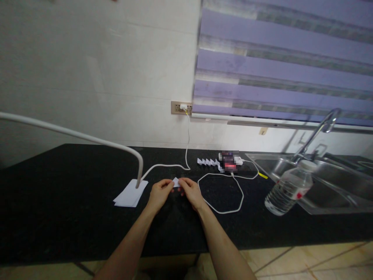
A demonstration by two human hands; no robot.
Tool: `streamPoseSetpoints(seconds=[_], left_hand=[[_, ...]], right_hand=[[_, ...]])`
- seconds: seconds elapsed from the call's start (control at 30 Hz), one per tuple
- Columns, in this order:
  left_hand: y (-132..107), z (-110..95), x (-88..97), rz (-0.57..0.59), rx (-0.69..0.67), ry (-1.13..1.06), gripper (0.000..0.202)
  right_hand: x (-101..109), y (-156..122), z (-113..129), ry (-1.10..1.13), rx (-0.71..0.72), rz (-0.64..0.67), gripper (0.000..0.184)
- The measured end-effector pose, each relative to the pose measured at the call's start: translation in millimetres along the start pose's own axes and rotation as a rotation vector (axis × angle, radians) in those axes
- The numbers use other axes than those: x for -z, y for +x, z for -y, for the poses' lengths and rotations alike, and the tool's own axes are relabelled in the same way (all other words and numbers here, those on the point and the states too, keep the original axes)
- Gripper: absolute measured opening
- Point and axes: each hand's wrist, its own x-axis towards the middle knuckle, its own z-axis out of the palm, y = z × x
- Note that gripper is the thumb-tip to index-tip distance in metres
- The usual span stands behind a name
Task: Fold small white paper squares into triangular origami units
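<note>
Between my two hands is a small folded piece of white paper (176,182), its pointed top showing above the fingers. My left hand (161,192) pinches its left side. On the other side, my right hand (190,190) has thumb and fingers closed on the paper too. To the left lies a stack of white paper sheets (128,196) on the black countertop (72,217). Farther back, right of my hands, several small folded paper pieces (207,162) stand in a row.
A white cable (221,212) loops right of my hands, near a blurred-out device (230,161). A thick white cord (87,137) crosses the left side, reaching the paper stack. The water bottle (287,190) stands before the steel sink (323,208) and faucet (316,134). A wall outlet (177,108) holds a plug.
</note>
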Motion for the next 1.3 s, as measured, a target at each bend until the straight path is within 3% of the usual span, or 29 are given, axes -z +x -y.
streamPoseSetpoints(seconds=[0.3,0.5,0.63,0.73,0.8,1.1,1.3], left_hand=[[3.6,6.7,-0.5,0.019,0.063,-0.144,0.034],[2.8,2.7,-1.1,-0.012,0.066,-0.151,0.032],[3.1,1.6,1.6,-0.114,0.061,-0.114,0.035],[3.3,2.8,1.4,0.002,0.116,-0.192,0.043],[3.2,3.4,0.1,0.069,0.112,-0.231,0.04],[3.8,8.5,-1.1,0.074,0.143,-0.32,0.034],[4.6,4.6,-1.2,-0.027,0.206,-0.381,0.029]], right_hand=[[-1.8,-1.0,5.9,-0.053,0.081,-0.137,0.022],[-0.5,-0.2,5.8,-0.108,0.124,-0.11,0.02],[-0.3,-1.7,3.9,-0.262,0.381,-0.183,0.014],[-1.1,-3.7,1.3,-0.416,0.51,-0.124,0.011],[-1.6,-4.6,-0.7,-0.476,0.532,-0.061,0.015],[-1.8,-8.7,0.9,-0.53,0.579,0.053,0.019],[-2.2,-6.6,-1.0,-0.456,0.538,-0.034,0.035]])
